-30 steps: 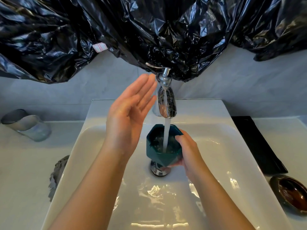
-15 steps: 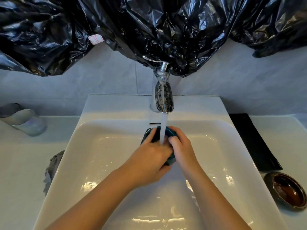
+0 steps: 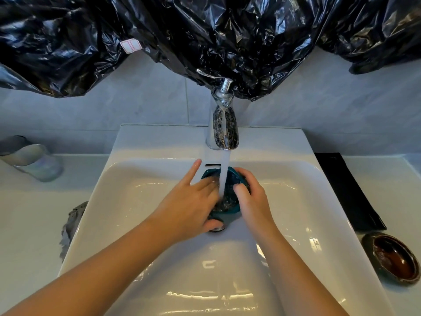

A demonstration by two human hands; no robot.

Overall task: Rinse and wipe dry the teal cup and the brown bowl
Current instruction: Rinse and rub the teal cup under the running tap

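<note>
Rinsing step. The teal cup (image 3: 229,210) is held low in the sink (image 3: 159,142), mouth up, directly under the water stream (image 3: 224,174) from the faucet (image 3: 224,128). The right hand (image 3: 254,202) grips its right wall, fingers curled round the far side, thumb hooked over the rim. The left hand (image 3: 189,208) has its middle fingers inside the cup and its thumb against the outside below. The index finger is stretched clear of the rim, and the inner fingertips are blurred. The brown bowl (image 3: 394,258) waits on the table (image 3: 27,224) at right. Likely hazards are wet glaze slipping from the grip and striking the basin, and the stream splashing out of the brimming cup.
</note>
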